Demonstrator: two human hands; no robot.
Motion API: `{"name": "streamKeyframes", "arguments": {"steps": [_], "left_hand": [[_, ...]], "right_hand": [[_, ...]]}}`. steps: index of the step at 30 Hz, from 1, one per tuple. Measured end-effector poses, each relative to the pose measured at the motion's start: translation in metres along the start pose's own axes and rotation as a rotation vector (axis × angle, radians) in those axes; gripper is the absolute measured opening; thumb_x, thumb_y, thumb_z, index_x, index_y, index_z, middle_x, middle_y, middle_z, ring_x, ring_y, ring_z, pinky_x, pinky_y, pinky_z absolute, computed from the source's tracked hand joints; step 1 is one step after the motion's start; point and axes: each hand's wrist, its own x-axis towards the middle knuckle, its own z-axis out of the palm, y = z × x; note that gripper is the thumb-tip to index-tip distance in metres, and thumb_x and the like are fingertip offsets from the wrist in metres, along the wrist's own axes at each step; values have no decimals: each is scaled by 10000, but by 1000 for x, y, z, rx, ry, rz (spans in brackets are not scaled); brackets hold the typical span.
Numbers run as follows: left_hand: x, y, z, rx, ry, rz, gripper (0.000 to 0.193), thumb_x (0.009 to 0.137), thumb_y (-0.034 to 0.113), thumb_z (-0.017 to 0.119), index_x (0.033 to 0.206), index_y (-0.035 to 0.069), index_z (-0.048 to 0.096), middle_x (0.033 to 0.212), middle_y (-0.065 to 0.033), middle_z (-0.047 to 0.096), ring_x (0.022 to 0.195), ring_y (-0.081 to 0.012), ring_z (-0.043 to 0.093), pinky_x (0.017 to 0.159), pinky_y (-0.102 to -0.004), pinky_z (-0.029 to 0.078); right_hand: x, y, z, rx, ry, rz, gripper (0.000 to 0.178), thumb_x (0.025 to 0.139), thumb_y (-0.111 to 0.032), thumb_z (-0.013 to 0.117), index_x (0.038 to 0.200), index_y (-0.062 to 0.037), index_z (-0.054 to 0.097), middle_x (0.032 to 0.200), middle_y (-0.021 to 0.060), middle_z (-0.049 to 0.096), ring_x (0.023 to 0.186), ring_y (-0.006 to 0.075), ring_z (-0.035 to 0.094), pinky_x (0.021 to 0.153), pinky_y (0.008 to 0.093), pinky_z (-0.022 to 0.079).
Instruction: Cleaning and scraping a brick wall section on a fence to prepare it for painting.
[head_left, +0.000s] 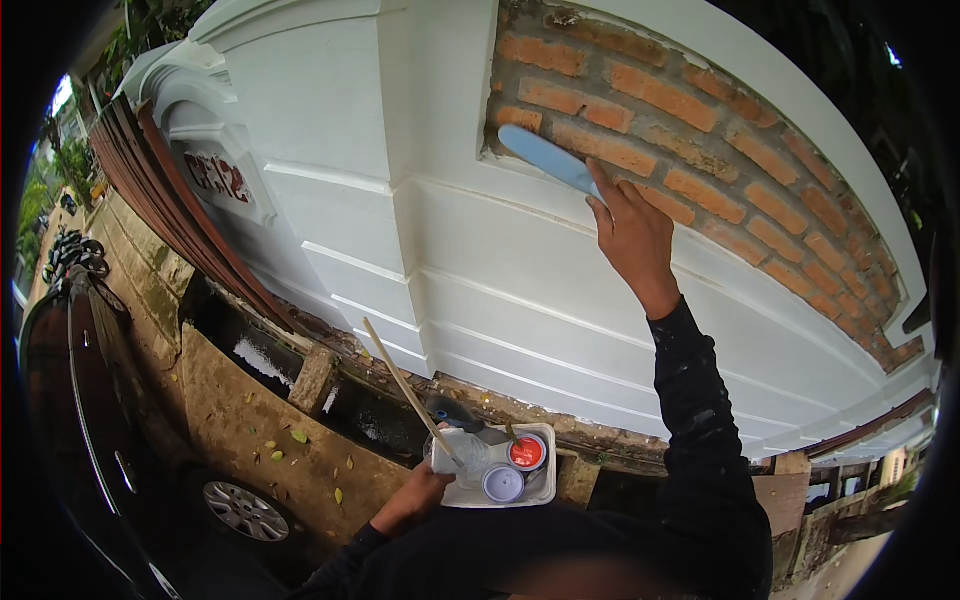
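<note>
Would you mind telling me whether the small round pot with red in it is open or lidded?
Open: the red pot in the white tray shows bare red contents, with no lid on it.

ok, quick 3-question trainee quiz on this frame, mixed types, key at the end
1. True or false: the right hand holds the light blue tool against the brick panel.
2. What does the left hand hold up? A) the white tray B) a bucket C) a ladder
3. Fill in: a small pot of ___ paint sits in the tray, next to a pot with a pale blue lid.

Key: 1 true; 2 A; 3 red.
</note>
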Motion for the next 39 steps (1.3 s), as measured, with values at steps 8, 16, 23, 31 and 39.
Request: {"name": "streamKeyframes", "arguments": {"steps": [8, 16, 23, 31, 39], "left_hand": [[-6, 23, 7, -51, -38, -80, 355, 865, 132, 591, 1187, -18, 592, 1066, -99, 654, 954, -209, 576, 868, -326, 457], [2, 9, 15, -239, -33, -83, 378, 827, 30, 562, 1201, -20, 585, 1124, -111, 647, 1073, -240, 571, 976, -341, 412], [12, 2, 17, -103, -78, -283, 360, 834, 58, 578, 1183, -27, 604, 1127, -92, 660, 1051, -210, 590, 958, -328, 431], [5, 32, 29, -53, -64, -306, 309, 842, 92, 584, 1108, -48, 654, 1038, -105, 699, 921, -207, 648, 856, -324, 485], [3, 5, 37, -261, -4, -256, 222, 842, 129, 583, 985, -17, 671, 823, -41, 662, 688, -129, 553, 640, -271, 441]], "right_hand": [[-81, -3, 7, -154, -208, 172, 525, 918, -254, 632, 1410, -142, 489, 763, 79, 604, 578, 212, 612, 492, 321, 491], [-169, 39, -10, 42, -447, 60, 488, 911, -264, 641, 1370, -150, 521, 802, 66, 608, 621, 273, 610, 542, 374, 503], [-159, 31, -68, 305, 86, 334, 303, 912, -152, 642, 1195, -53, 596, 899, 112, 617, 650, 248, 634, 562, 329, 502], [-60, 93, -210, -278, 628, 153, 362, 950, -113, 605, 1312, -131, 588, 1011, 88, 601, 805, 199, 655, 632, 294, 535], [78, 239, -289, -393, 424, 122, 345, 981, -327, 544, 1322, -284, 573, 958, 51, 619, 858, 256, 656, 707, 376, 534]]}}
